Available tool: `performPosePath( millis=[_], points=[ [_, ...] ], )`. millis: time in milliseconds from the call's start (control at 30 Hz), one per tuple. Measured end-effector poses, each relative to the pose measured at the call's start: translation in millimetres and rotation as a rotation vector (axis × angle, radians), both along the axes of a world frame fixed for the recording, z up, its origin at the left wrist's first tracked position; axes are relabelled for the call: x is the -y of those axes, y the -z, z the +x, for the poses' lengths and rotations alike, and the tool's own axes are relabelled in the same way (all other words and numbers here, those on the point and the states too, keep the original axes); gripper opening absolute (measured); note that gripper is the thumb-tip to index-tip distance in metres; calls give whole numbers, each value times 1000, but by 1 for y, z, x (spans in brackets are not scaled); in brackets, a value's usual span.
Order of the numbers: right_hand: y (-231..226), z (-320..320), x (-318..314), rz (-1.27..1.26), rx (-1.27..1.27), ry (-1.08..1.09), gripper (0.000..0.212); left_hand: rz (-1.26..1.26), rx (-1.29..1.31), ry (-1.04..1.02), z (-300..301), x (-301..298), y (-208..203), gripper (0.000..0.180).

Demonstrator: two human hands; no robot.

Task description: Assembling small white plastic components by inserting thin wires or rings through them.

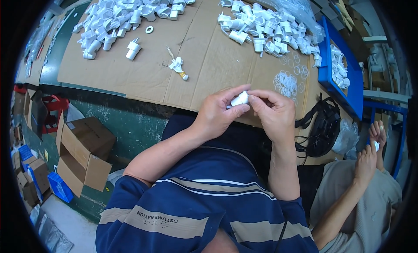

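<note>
My left hand (217, 113) is closed around a small white plastic fitting (239, 99), held just in front of the table's near edge. At the fitting's right end, my right hand (275, 113) pinches with thumb and forefinger; whether a thin ring is between those fingertips is too small to tell. Beyond my right hand lies a heap of thin white rings (286, 83), with several loose ones beside it. A tool with a white-wrapped middle (176, 65) rests on the cardboard ahead of my left hand. Further left, a single white fitting (133, 49) lies near a white washer (149, 29).
Cardboard (152, 81) covers the table. White fittings form a left pile (117, 13) and a right pile (265, 26). A blue bin (323, 74) holds more. At right are a black strapped device (324, 126) and a co-worker's hands (370, 159). An open carton (82, 153) stands left.
</note>
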State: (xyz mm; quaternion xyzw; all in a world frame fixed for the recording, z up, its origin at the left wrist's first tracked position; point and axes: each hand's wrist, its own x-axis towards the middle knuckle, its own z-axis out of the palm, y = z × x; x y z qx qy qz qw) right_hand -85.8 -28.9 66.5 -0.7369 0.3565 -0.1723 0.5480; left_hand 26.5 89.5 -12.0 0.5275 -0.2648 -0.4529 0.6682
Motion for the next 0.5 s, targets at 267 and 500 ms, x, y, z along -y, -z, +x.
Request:
performPosePath(
  millis=[267,500],
  points=[
    [6,1,2,-31,-17,23,13,-32,88,-42,1,-1,-1,42],
    [5,2,-2,65,-41,55,13,-48,259,-96,3,0,-3,36]
  ],
)
